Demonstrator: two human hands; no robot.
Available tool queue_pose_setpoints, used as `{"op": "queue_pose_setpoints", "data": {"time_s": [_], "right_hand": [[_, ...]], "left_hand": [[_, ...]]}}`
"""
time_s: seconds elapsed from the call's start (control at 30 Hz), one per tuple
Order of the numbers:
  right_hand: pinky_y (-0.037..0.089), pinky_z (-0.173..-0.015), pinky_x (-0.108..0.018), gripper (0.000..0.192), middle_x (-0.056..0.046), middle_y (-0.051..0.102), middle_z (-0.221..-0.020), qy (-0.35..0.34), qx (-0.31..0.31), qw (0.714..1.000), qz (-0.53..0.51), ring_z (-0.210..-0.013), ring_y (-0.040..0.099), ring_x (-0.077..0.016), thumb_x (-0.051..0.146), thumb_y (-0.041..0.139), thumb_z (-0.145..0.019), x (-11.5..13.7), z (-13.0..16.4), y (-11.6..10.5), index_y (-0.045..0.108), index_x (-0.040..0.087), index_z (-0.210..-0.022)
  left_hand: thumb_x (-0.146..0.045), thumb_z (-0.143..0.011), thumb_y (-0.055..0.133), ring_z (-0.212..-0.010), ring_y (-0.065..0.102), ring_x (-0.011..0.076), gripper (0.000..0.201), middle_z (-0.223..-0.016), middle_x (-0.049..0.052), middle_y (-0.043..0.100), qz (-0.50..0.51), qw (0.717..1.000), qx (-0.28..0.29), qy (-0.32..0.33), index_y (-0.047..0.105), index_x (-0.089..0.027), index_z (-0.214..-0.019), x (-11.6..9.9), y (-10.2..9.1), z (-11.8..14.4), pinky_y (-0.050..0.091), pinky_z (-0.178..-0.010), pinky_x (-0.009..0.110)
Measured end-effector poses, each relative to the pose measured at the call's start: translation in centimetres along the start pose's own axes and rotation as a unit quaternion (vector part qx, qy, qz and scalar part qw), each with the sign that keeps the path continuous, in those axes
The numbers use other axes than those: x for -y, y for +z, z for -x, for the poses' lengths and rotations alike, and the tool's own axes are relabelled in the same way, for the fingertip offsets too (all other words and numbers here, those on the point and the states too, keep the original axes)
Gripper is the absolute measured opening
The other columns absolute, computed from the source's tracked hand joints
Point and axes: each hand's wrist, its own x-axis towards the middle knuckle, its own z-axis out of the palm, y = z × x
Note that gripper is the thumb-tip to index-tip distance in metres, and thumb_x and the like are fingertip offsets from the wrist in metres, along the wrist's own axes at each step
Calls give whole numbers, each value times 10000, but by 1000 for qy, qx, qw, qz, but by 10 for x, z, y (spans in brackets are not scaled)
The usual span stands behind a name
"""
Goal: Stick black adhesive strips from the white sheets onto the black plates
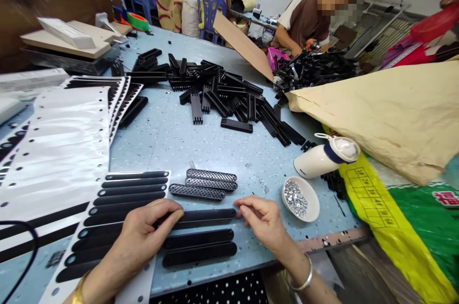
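A long black strip (206,215) lies flat on the pale blue table (168,136), held at both ends: the left hand (143,227) presses its thumb and fingers down on the strip's left end, and the right hand (260,218) pinches the right end between fingertips. Two more black strips (199,246) lie just below it, nearer the person, between the two wrists. Just beyond the hands, three grey perforated plates (204,183) sit side by side. Under the left hand, a white backing sheet (118,218) carries a column of black strips, with a larger, mostly peeled sheet (60,151) further left. Just right of the right hand stands a small white bowl (300,198) holding a heap of tiny silver screws. Beyond the bowl a white bottle (324,157) with a dark band lies on its side; any lettering on it is too small to read. Right of that, a yellow and green sack (401,208) shows red characters, partly cut off. Far beyond the hands, a loose pile of black comb-like parts (222,91) spreads across the table, where another person (308,17) works at a second heap
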Motion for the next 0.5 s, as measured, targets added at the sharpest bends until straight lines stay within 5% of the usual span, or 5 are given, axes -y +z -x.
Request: {"op": "queue_pose_setpoints", "data": {"time_s": [0.17,0.33,0.5], "right_hand": [[500,-466,-234,242,-22,659,-637,19,5,999,41,-527,599,-119,275,536,-906,0,-4,14,735,159,-833],[518,-547,-276,174,-23,647,-643,-40,-16,995,90,-583,597,-142,237,612,-843,-1,-4,26,707,177,-710],[507,-516,-254,264,-45,663,-733,-19,14,998,51,-578,601,-131,267,511,-913,0,0,18,682,169,-738]], "left_hand": [[-329,-892,556,-717,680,152,186,-799,1,718,-16,1000,1,-7,698,-221,-842,4,1,2,529,-649,239],[-339,-843,630,-734,676,160,139,-812,9,715,-16,1000,0,1,695,-216,-856,11,5,5,530,-667,252],[-340,-848,600,-691,660,155,166,-761,8,699,-11,1000,-19,0,693,-204,-823,7,5,3,518,-643,257]]}}
